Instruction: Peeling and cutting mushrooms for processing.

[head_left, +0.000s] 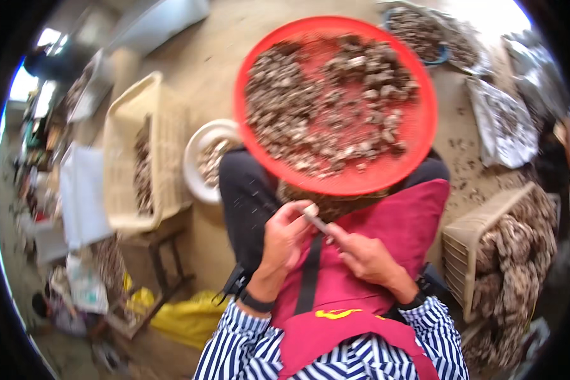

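Note:
Over my lap, my left hand point(282, 239) is closed in a pinch on a small pale mushroom piece point(311, 209). My right hand point(368, 256) grips a small knife point(316, 221), whose grey blade reaches the piece at my left fingertips. Motion blur softens the blade and the piece. Just beyond both hands, a round red mesh tray point(337, 185) rests over my knees. Heaps of small grey-brown and whitish mushroom pieces point(278, 95) lie spread on it, with red mesh showing between them. A dark red apron point(386, 221) covers my lap.
Left of my knee stand a white bowl point(192, 166) of pale pieces and a cream plastic crate point(119, 158) on a wooden stool point(161, 244). At right, a tilted crate point(460, 253) overflows with brownish mushroom clusters point(516, 253). A silver bag point(509, 142) and blue basin point(438, 58) lie farther off.

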A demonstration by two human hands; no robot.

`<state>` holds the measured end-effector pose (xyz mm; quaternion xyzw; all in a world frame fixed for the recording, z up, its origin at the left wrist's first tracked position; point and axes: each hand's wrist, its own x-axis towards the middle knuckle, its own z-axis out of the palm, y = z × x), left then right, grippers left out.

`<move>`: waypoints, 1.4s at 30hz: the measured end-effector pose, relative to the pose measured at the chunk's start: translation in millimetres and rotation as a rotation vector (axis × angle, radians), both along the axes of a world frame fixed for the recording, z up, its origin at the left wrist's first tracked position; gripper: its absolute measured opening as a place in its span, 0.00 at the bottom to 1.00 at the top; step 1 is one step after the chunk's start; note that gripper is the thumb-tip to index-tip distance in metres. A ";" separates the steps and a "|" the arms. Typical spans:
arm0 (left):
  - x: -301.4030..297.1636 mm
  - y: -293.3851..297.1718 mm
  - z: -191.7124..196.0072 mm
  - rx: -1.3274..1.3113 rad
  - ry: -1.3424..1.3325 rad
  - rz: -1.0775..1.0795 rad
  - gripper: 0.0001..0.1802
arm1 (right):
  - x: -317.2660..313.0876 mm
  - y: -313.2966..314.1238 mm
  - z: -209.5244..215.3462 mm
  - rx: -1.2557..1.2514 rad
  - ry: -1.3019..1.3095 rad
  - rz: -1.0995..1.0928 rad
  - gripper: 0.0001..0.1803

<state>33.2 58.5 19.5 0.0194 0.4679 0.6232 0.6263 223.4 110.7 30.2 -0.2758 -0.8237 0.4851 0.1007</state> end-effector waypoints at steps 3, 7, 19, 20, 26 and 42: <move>-6.0 -5.2 2.8 0.020 0.012 0.086 0.11 | -3.4 3.3 -0.6 -0.039 0.020 0.030 0.34; -11.7 -13.5 4.1 0.016 0.055 0.145 0.11 | -5.7 2.1 -1.9 -0.019 0.007 0.069 0.34; -11.9 -6.4 -1.3 0.051 -0.038 0.111 0.12 | -4.2 4.2 -0.5 0.056 -0.064 0.007 0.33; -10.0 -6.7 -0.3 0.048 -0.050 0.106 0.12 | -5.5 3.5 -0.7 0.100 -0.071 -0.010 0.33; -7.9 -14.8 -3.3 0.055 -0.114 0.058 0.11 | -18.6 -1.6 -1.8 0.146 -0.087 -0.153 0.32; -12.2 -17.4 5.8 0.118 -0.118 0.099 0.10 | -2.5 -1.5 6.7 0.105 0.006 0.000 0.33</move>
